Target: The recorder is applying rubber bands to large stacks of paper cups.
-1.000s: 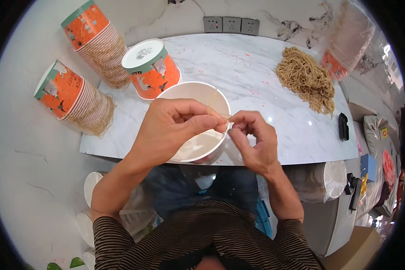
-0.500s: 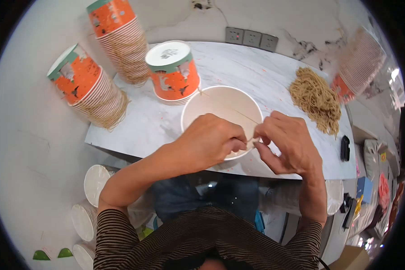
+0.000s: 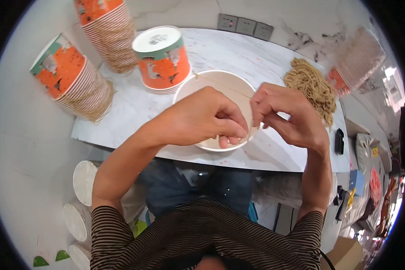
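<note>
A white paper bucket [image 3: 233, 81] stands with its mouth up near the table's front edge. A thin tan string [image 3: 224, 85] runs from its far left rim across the mouth to my right hand [image 3: 289, 112]. That hand is closed in a pinch on the string at the right rim. My left hand [image 3: 202, 118] reaches over the bucket, thumb and forefinger pinched by the near right rim, where a short pale bit of string shows beside the fingertips. Its lower fingers dip inside the bucket. The hands are slightly apart.
Upside-down orange and green bucket stacks [image 3: 163, 65] stand left, two draped with string. A tan string heap [image 3: 311, 87] lies right, near a small black object [image 3: 339, 141]. Wrapped buckets [image 3: 353, 67] stand beyond the right edge. More white buckets [image 3: 84, 182] sit below left.
My hands have drawn a little apart, the right one rising along the rim. The string across the bucket's mouth now looks straighter. The whole view has shifted slightly.
</note>
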Available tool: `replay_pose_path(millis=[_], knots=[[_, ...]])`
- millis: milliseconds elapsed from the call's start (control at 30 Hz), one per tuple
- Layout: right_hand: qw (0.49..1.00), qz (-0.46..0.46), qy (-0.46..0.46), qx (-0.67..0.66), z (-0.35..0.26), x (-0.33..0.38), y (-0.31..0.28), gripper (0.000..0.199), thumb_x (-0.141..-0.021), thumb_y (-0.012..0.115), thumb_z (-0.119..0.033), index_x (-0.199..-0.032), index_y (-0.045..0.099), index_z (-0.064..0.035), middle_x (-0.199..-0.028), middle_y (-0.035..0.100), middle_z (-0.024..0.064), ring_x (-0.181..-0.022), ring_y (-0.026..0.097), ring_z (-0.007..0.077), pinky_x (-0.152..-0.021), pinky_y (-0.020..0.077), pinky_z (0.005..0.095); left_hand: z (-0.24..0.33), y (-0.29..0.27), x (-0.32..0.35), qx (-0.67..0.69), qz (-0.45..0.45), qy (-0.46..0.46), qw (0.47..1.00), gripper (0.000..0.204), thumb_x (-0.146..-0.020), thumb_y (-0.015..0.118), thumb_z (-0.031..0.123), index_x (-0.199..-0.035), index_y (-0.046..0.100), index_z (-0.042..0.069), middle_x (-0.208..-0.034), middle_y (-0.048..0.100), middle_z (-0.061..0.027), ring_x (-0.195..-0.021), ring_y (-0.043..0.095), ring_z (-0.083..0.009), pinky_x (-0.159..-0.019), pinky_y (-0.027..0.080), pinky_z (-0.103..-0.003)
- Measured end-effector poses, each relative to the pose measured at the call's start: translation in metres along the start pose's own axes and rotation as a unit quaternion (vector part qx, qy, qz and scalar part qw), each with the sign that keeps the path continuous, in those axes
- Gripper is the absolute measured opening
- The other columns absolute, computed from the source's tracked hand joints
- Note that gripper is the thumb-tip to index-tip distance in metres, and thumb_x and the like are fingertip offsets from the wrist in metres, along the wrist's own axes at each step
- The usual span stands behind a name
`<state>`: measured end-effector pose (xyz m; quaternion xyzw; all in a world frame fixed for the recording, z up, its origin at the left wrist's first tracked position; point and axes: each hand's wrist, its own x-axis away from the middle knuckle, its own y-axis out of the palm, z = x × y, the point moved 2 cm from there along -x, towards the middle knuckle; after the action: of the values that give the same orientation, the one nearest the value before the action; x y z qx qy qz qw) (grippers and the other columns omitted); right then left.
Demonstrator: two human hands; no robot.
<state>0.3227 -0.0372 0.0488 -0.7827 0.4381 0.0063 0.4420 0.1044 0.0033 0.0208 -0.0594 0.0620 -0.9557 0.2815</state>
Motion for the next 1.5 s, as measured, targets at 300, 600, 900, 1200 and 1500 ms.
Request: replay_pose_path(millis=[300,600,900,1200,1500], knots=[[0.997,0.074,-0.028,-0.015,0.003,-0.001,0.013,0.022,-0.077,0.069,0.017,-0.088,0.07,-0.0031,-0.086,0.065,0.0046,-0.084,0.066,0.0219,-0.069,0.0526,0.0329,-0.003,0.004,-0.017,-0.015,0.0,0.001,1.0,0.016,-0.094,0.075,0.009,-0.102,0.077,-0.006,-0.086,0.074,-0.0061,-0.07,0.064,-0.0086,-0.067,0.053,-0.023],[0.969,0.148,0.041,-0.195,0.023,0.014,0.022,0.022,-0.086,0.059,0.018,-0.095,0.068,0.001,-0.101,0.067,0.0056,-0.083,0.065,0.0097,-0.069,0.0562,0.0244,0.0,0.004,-0.017,0.051,0.009,-0.005,0.999,0.018,-0.093,0.077,0.009,-0.1,0.074,-0.007,-0.087,0.073,-0.0069,-0.066,0.06,-0.0073,-0.062,0.049,-0.021],[0.95,0.306,0.05,0.038,0.011,0.032,0.015,0.014,-0.093,0.068,0.005,-0.105,0.072,0.0001,-0.102,0.07,0.0097,-0.1,0.068,0.0203,-0.087,0.0546,0.0317,0.0,0.003,-0.019,0.094,0.051,0.016,0.994,0.015,-0.096,0.077,0.011,-0.1,0.073,-0.004,-0.09,0.073,-0.0066,-0.072,0.062,-0.0077,-0.067,0.05,-0.022],[0.974,0.181,0.123,-0.064,0.01,0.047,0.027,0.016,-0.092,0.076,-0.004,-0.107,0.075,0.0009,-0.099,0.072,0.0095,-0.093,0.068,0.0188,-0.085,0.0545,0.0321,-0.001,0.005,-0.022,0.086,0.047,0.033,0.995,0.015,-0.096,0.077,0.011,-0.1,0.073,-0.003,-0.091,0.072,-0.005,-0.076,0.063,-0.0078,-0.071,0.051,-0.022],[0.911,0.252,0.268,-0.188,0.004,0.053,0.034,0.02,-0.088,0.082,-0.007,-0.106,0.077,0.0001,-0.096,0.071,0.0063,-0.082,0.064,0.0119,-0.075,0.0535,0.0278,-0.004,0.005,-0.024,0.075,0.059,0.024,0.995,0.015,-0.096,0.076,0.011,-0.1,0.073,-0.003,-0.092,0.073,-0.0054,-0.076,0.062,-0.0079,-0.07,0.051,-0.022]])
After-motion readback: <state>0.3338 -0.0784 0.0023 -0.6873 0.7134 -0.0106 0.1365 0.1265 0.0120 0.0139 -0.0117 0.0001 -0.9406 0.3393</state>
